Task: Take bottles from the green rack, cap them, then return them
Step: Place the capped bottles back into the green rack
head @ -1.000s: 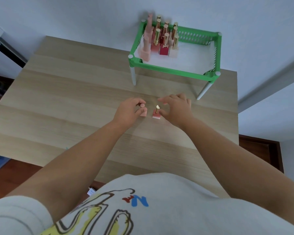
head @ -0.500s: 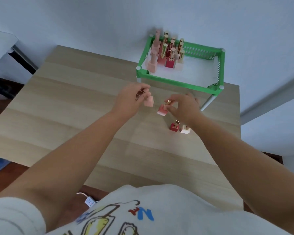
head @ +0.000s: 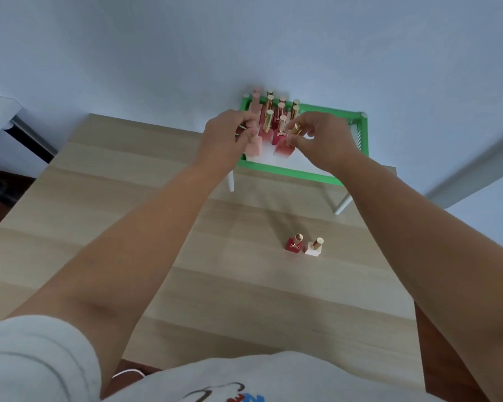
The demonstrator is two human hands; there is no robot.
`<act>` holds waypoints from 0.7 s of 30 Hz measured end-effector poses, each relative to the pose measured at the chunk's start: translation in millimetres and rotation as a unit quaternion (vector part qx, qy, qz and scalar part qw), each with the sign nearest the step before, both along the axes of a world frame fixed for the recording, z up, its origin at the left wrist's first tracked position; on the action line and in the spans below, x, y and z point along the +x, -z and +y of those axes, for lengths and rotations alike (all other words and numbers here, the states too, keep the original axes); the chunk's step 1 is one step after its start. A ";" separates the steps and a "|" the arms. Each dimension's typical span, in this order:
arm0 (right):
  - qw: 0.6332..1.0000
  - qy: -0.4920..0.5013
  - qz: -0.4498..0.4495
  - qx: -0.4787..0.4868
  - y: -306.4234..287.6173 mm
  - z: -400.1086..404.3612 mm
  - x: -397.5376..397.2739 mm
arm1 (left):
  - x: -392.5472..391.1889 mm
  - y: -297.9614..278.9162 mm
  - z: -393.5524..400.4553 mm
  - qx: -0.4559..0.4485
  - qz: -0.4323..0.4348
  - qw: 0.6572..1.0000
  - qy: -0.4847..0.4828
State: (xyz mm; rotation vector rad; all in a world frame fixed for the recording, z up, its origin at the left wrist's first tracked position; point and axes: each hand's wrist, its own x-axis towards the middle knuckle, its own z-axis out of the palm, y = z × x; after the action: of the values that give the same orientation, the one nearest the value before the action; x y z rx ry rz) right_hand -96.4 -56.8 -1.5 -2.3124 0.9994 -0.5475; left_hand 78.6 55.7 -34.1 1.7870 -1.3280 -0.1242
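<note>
Both my hands reach over the green rack (head: pixel 288 170) at the table's far edge. My left hand (head: pixel 228 134) grips a pale pink bottle (head: pixel 254 145) above the rack's front left corner. My right hand (head: pixel 321 137) pinches the gold cap of a pink-red bottle (head: pixel 283 149) just right of it, low over the rack's white shelf. Several capped bottles (head: pixel 275 118) with gold tops stand clustered in the rack's back left corner. Whether either held bottle touches the shelf is unclear.
A dark red bottle (head: pixel 294 245) and a white bottle (head: pixel 314 248), both gold-capped, stand side by side on the wooden table (head: pixel 128 227) in front of the rack. The wall is right behind the rack. A white cabinet (head: pixel 0 126) sits at the far left.
Both hands lifted their bottles off the table and carried them forward and up to the rack. The view tilted upward, showing the two bottles left standing on the table.
</note>
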 end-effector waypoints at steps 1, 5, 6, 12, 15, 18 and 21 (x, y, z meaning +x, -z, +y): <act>1.000 -0.003 0.005 -0.002 1.7 -2.6 3.1 | -0.1 2.5 -2.8 0.001 0.001 1.000 0.004; 0.999 -0.020 0.031 -0.009 9.9 -9.9 17.8 | 0.4 12.5 -10.8 0.010 -0.028 1.000 0.007; 0.999 -0.022 0.038 -0.007 12.1 -12.2 21.8 | 1.7 14.6 -12.3 0.015 -0.038 0.999 0.006; 0.998 -0.022 0.062 0.011 23.0 -21.9 40.4 | 10.4 22.9 -18.6 0.041 -0.061 0.997 -0.011; 0.997 -0.015 0.068 0.017 26.7 -24.0 49.8 | 14.2 25.1 -23.4 0.039 -0.060 0.997 -0.010; 0.997 -0.019 0.081 0.001 31.2 -25.2 57.8 | 17.4 29.6 -27.0 0.043 -0.058 0.997 -0.001; 0.997 -0.016 0.081 -0.011 37.0 -27.3 62.0 | 18.5 34.4 -27.2 0.074 -0.006 0.997 0.001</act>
State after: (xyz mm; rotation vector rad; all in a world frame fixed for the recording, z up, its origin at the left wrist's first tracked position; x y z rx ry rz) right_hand -34.3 -84.1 -38.5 -2.4196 1.0333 -0.3648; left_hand 97.1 28.6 -68.5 1.9134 -1.3588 -0.2171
